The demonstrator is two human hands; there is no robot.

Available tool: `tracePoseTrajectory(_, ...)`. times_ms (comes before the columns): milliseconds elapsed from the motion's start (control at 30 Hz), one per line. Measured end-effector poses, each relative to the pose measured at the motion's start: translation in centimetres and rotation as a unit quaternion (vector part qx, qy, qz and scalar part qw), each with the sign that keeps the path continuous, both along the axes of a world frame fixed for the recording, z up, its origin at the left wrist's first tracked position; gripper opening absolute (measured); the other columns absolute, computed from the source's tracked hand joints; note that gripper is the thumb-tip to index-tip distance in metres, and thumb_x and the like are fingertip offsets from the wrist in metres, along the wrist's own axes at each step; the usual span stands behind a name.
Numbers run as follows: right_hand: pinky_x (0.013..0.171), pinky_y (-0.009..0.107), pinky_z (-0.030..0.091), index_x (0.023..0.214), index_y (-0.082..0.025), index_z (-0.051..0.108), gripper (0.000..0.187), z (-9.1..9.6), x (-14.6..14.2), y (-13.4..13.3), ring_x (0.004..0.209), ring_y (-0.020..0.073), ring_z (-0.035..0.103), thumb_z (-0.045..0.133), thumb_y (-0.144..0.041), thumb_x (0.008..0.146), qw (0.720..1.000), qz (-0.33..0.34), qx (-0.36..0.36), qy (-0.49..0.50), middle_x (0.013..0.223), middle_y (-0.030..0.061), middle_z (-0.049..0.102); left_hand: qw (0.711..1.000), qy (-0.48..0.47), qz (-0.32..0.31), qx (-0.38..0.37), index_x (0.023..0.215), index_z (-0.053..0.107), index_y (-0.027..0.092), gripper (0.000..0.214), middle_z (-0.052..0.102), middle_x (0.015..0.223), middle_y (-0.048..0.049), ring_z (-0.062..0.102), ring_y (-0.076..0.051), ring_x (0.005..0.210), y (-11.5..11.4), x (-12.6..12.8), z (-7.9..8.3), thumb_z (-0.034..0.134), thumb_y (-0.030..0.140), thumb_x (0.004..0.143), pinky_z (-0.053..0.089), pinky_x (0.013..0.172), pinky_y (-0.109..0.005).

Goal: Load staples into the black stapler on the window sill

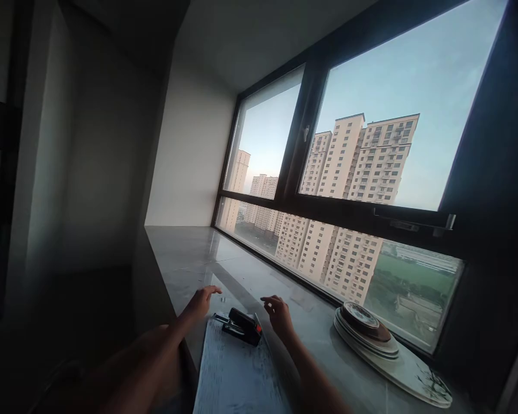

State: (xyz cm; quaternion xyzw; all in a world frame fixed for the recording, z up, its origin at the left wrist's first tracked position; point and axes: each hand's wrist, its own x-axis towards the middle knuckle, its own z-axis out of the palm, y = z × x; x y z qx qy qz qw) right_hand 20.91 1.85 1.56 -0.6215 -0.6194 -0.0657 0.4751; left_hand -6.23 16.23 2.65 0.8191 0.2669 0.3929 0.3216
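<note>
A black stapler [240, 325] with a red patch at one end rests on the far part of a pale, streaked board [237, 374]. Its metal end points left, toward my left hand [205, 298]. That hand hovers just beyond the stapler on the left, fingers stretched to the right, holding nothing visible. To the right of the stapler is my right hand [277, 309], its fingers apart and pointing left, with nothing visible in them. Between the hands, tiny metal pieces [223, 299], perhaps staples, lie on the grey stone sill.
The glossy grey sill [185, 253] runs along a dark-framed window [289, 198] and drops off at its left edge. On the right, several stacked plates [366, 336] rest on a larger oval plate [431, 382]. A white wall [185, 172] closes the far end.
</note>
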Motion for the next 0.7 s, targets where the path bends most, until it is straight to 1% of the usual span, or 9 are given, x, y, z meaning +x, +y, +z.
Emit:
tracePoseTrajectory(67, 0.068, 0.036, 0.053, 0.092, -0.020, 0.078, 0.026, -1.4, 1.8, 0.2, 0.070, 0.0236, 0.066, 0.054, -0.028, 0.087, 0.999, -0.026, 0.000, 0.036, 0.083, 0.0111, 0.070, 0.998, 0.040, -0.046, 0.013, 0.099, 0.075, 0.023, 0.029, 0.069, 0.125, -0.0063, 0.060, -0.025, 0.122, 1.4, 1.3, -0.2, 0.067, 0.026, 0.071, 0.042, 0.108, -0.037)
tracePoseTrajectory(167, 0.066, 0.033, 0.055, 0.084, -0.019, 0.077, 0.026, -2.0, 2.6, 0.4, 0.071, 0.0230, 0.068, 0.053, -0.027, 0.086, 0.997, -0.051, -0.009, 0.059, 0.085, 0.0113, 0.071, 0.990, 0.096, -0.105, 0.020, 0.101, 0.077, 0.027, 0.044, 0.067, 0.129, -0.0046, 0.059, -0.028, 0.123, 2.1, 2.6, -0.9, 0.078, 0.023, 0.057, 0.042, 0.107, -0.037)
tracePoseTrajectory(200, 0.066, 0.032, 0.055, 0.083, -0.018, 0.077, 0.025, -2.0, 2.5, 0.4, 0.072, 0.0225, 0.069, 0.052, -0.025, 0.085, 0.996, -0.060, -0.022, 0.057, 0.085, 0.0110, 0.071, 0.986, 0.112, -0.117, 0.025, 0.102, 0.076, 0.028, 0.046, 0.067, 0.129, -0.0043, 0.059, -0.028, 0.124, 2.2, 2.8, -1.1, 0.079, 0.023, 0.056, 0.042, 0.107, -0.037)
tracePoseTrajectory(267, 0.068, 0.030, 0.056, 0.081, -0.018, 0.076, 0.023, -1.9, 2.3, 0.5, 0.074, 0.0214, 0.070, 0.053, -0.021, 0.082, 0.994, -0.076, -0.051, 0.052, 0.084, 0.0099, 0.073, 0.983, 0.131, -0.121, 0.033, 0.103, 0.076, 0.028, 0.040, 0.068, 0.127, -0.0041, 0.059, -0.027, 0.124, 2.4, 3.1, -1.6, 0.074, 0.025, 0.063, 0.040, 0.108, -0.037)
tracePoseTrajectory(333, 0.072, 0.029, 0.055, 0.080, -0.018, 0.077, 0.020, -2.0, 2.3, 0.5, 0.076, 0.0211, 0.071, 0.057, -0.020, 0.079, 0.993, -0.082, -0.072, 0.053, 0.082, 0.0086, 0.075, 0.985, 0.134, -0.099, 0.034, 0.100, 0.077, 0.026, 0.030, 0.071, 0.121, -0.0042, 0.062, -0.025, 0.119, 2.8, 3.1, -1.9, 0.066, 0.025, 0.072, 0.041, 0.106, -0.035)
tracePoseTrajectory(400, 0.074, 0.030, 0.054, 0.078, -0.019, 0.078, 0.016, -2.3, 2.5, 0.6, 0.074, 0.0218, 0.071, 0.062, -0.020, 0.076, 0.990, -0.088, -0.088, 0.059, 0.078, 0.0080, 0.076, 0.988, 0.132, -0.068, 0.035, 0.093, 0.078, 0.025, 0.024, 0.076, 0.111, -0.0049, 0.066, -0.024, 0.110, 3.0, 3.2, -2.0, 0.061, 0.023, 0.077, 0.044, 0.102, -0.034)
tracePoseTrajectory(533, 0.072, 0.031, 0.052, 0.074, -0.018, 0.079, 0.013, -3.0, 2.9, 0.6, 0.071, 0.0240, 0.069, 0.067, -0.019, 0.072, 0.986, -0.102, -0.119, 0.063, 0.073, 0.0097, 0.075, 0.993, 0.114, -0.005, 0.029, 0.076, 0.077, 0.023, 0.013, 0.078, 0.089, -0.0057, 0.069, -0.024, 0.092, 3.2, 2.9, -1.8, 0.064, 0.021, 0.073, 0.047, 0.090, -0.031)
tracePoseTrajectory(600, 0.077, 0.032, 0.051, 0.078, -0.019, 0.080, 0.015, -3.2, 2.9, 0.5, 0.077, 0.0239, 0.069, 0.066, -0.018, 0.072, 0.985, -0.098, -0.126, 0.062, 0.079, 0.0101, 0.076, 0.995, 0.091, 0.025, 0.018, 0.070, 0.075, 0.023, 0.009, 0.077, 0.083, -0.0060, 0.068, -0.023, 0.088, 3.1, 2.5, -1.8, 0.066, 0.022, 0.071, 0.047, 0.085, -0.030)
tracePoseTrajectory(700, 0.089, 0.035, 0.048, 0.095, -0.021, 0.078, 0.024, -2.7, 2.4, 0.3, 0.091, 0.0246, 0.066, 0.068, -0.019, 0.073, 0.987, -0.087, -0.117, 0.060, 0.097, 0.0102, 0.075, 0.997, 0.039, 0.065, -0.008, 0.069, 0.071, 0.021, 0.013, 0.074, 0.078, -0.0063, 0.067, -0.022, 0.084, 2.8, 1.6, -1.9, 0.065, 0.030, 0.076, 0.048, 0.077, -0.028)
